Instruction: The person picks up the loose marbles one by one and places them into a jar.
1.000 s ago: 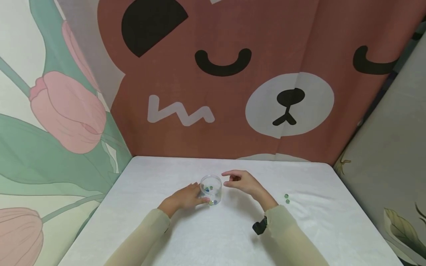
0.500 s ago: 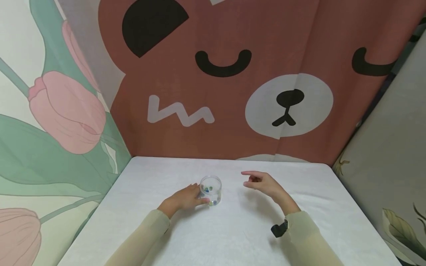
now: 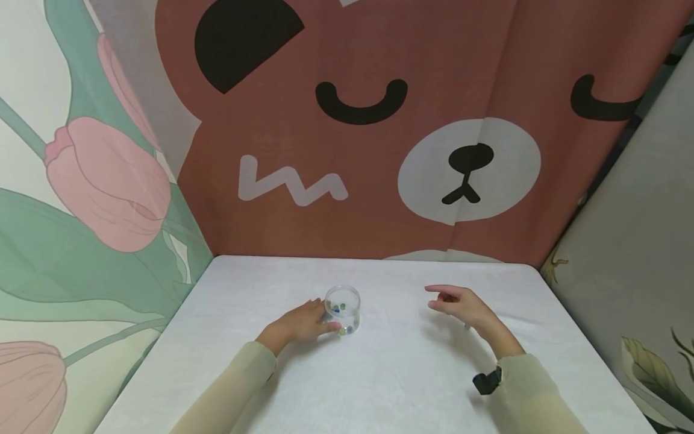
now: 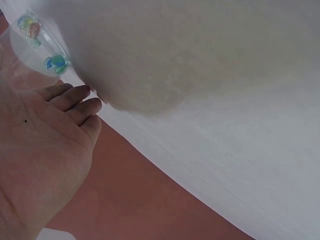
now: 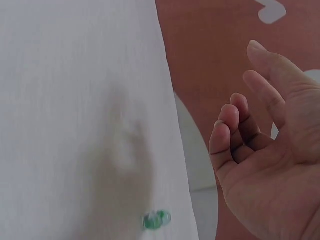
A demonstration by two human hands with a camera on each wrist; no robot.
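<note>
A clear round plastic jar (image 3: 352,314) stands on the white table, with several coloured glass marbles (image 4: 58,63) at its bottom. My left hand (image 3: 300,323) grips the jar from its left side, thumb in front and fingers behind. Right of the jar, my right hand (image 3: 467,308) hovers above the table with nothing in its grasp. Its index finger and thumb are apart, and the other fingers curl loosely in the right wrist view. Green marbles (image 5: 156,220) lie on the cloth below this hand, mostly hidden by it in the head view.
White cloth covers the table (image 3: 379,380). A brown curtain (image 3: 293,235) with a bear print hangs right behind its far edge. Floral cloth (image 3: 108,271) hangs at the left, and a greyish cloth (image 3: 634,241) at the right.
My right hand has moved away from the jar to the right, over the green marbles on the table. My left hand and the jar have stayed in place.
</note>
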